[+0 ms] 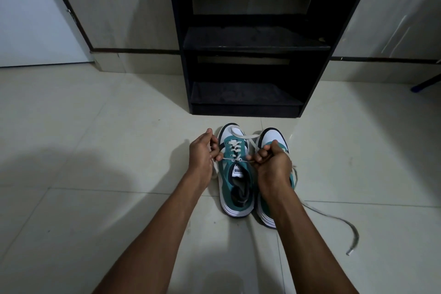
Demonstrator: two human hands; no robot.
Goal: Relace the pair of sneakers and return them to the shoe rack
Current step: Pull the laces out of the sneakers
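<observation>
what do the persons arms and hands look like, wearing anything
Both arms are bare from the bottom edge of the picture to the fingers: no sleeves, gloves, watch or bracelet in view. No ring shows on the left hand or the right hand. The forearms are slim, the fingernails short and unpainted.

dim light falls on a pale tiled floor (pixel 95 126). a marbled grey wall (pixel 124 7) carries a dark skirting stripe (pixel 133 51); a white door (pixel 28 14) stands left.
</observation>
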